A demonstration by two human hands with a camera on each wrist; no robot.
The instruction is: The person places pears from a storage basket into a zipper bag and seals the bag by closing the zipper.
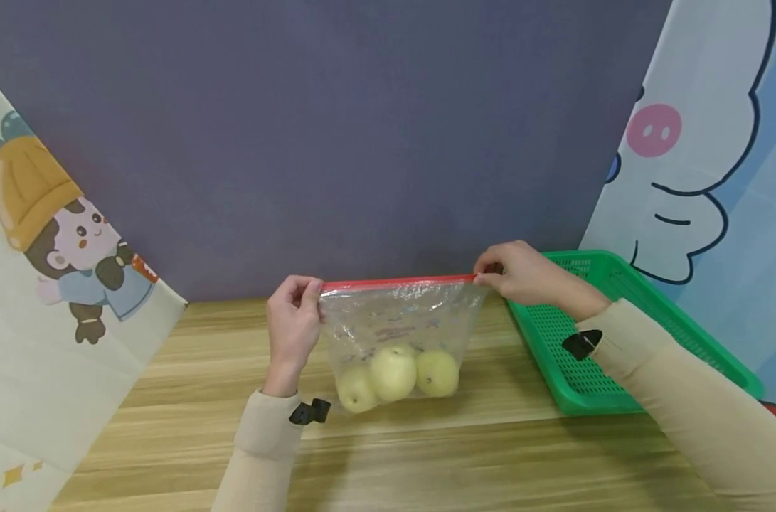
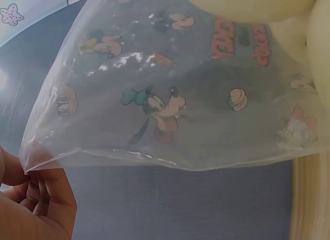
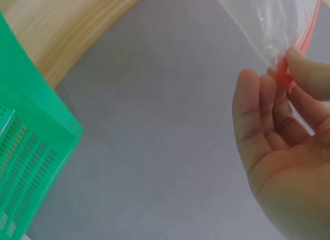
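A clear plastic zip bag (image 1: 394, 313) with a red top strip and printed cartoon figures hangs between the two hands. Three pale yellow-green round fruits (image 1: 392, 373), perhaps apples or pears, lie in its bottom. The left hand (image 1: 294, 327) pinches the bag's upper left corner between thumb and fingers; the left wrist view shows this hand (image 2: 38, 198) at the bag's corner. At the other end of the red strip, the right hand (image 1: 522, 274) pinches the upper right corner. In the right wrist view, the thumb and fingers of this hand (image 3: 289, 142) meet on the red end.
A green perforated plastic basket (image 1: 695, 331) stands at the right, partly behind the right forearm. The wood-grain table (image 1: 426, 462) lies beneath, with a dark wall panel (image 1: 362, 142) behind. Printed cartoon panels flank both sides.
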